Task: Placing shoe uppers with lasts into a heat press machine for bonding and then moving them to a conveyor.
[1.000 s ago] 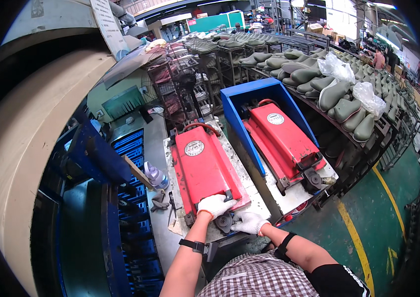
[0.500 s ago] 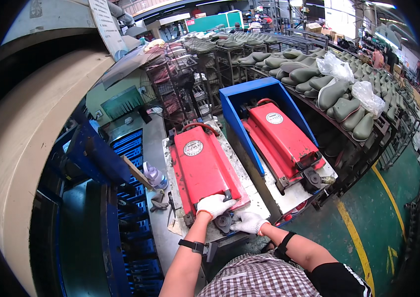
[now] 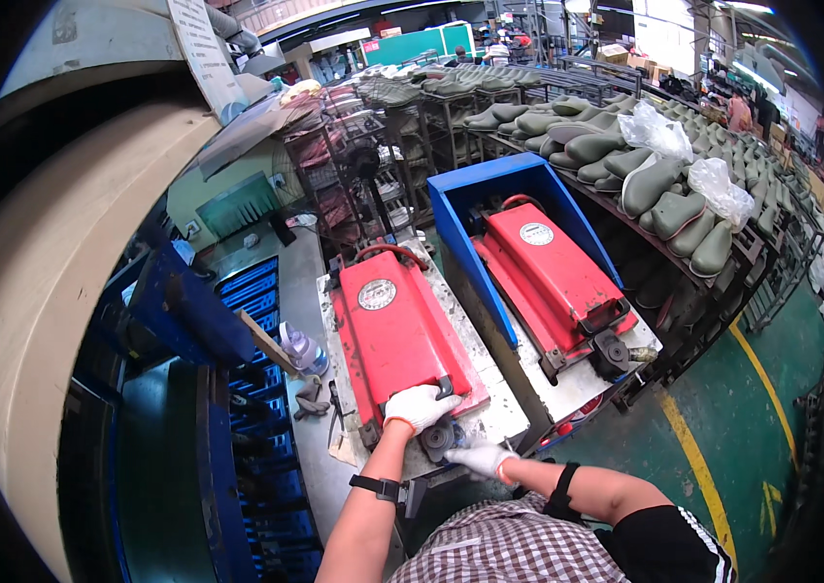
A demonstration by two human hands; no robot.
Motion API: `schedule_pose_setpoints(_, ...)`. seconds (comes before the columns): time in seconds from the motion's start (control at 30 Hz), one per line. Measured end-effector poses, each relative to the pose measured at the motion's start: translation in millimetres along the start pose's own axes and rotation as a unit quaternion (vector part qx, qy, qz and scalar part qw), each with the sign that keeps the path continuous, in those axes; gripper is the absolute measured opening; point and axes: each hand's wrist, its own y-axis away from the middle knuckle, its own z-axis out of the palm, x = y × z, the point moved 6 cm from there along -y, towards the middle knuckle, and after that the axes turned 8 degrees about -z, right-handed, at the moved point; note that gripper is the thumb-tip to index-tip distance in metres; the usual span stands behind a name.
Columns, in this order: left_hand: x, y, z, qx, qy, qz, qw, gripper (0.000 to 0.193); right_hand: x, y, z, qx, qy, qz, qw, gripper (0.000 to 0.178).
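Note:
A red machine cover (image 3: 402, 330) with a round white label lies closed on the pale worktop in front of me. My left hand (image 3: 420, 408), in a white glove, is closed on the black handle (image 3: 446, 386) at the cover's near end. Just below that handle sits a dark round latch (image 3: 439, 437). My gloved right hand (image 3: 482, 458) is at the right side of this latch, its fingertips close to or touching it. Those fingers are blurred, so their grip is unclear.
To the right stands a second red cover (image 3: 548, 262) inside a blue metal guard (image 3: 489, 175). Racks behind hold many green shoes (image 3: 655, 185). A bottle (image 3: 303, 350) and grey gloves (image 3: 311, 398) lie on the left ledge. Blue slotted machinery (image 3: 254, 301) runs beyond it.
My right hand has shifted slightly down along the round latch and now looks blurred. My left hand stays on the handle, and the red cover has not moved.

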Motion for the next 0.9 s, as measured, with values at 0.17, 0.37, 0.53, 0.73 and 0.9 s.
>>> schedule_pose_setpoints(0.17, 21.0, 8.4, -10.5, -0.013, -0.021, -0.011, 1.0, 0.069, 19.0, 11.5, 42.3, -0.064, -0.214, 0.102, 0.969, 0.06)
schedule_pose_setpoints(0.37, 22.8, 4.6, -8.2, 0.001, -0.029, -0.021, 0.999, 0.068, 38.6, -4.1, 44.9, -0.218, -0.182, 0.13, 0.95, 0.054)
schedule_pose_setpoints(0.53, 28.5, 4.9, -3.7, 0.027, -0.034, -0.02, 0.999, 0.066, 6.6, 7.9, 88.4, -0.255, -0.301, 0.166, 0.904, 0.066)
schedule_pose_setpoints(0.73, 37.0, 21.5, -22.8, 0.057, -0.012, 0.007, 0.998, 0.052, 13.2, -0.5, 49.2, -0.285, 0.158, 0.027, 0.945, 0.072)
schedule_pose_setpoints(0.9, 51.7, 32.7, -72.5, 0.194, 0.0, 0.072, 0.978, 0.037, -39.2, 18.7, -22.4, -0.214, 0.104, -0.076, 0.968, 0.053)
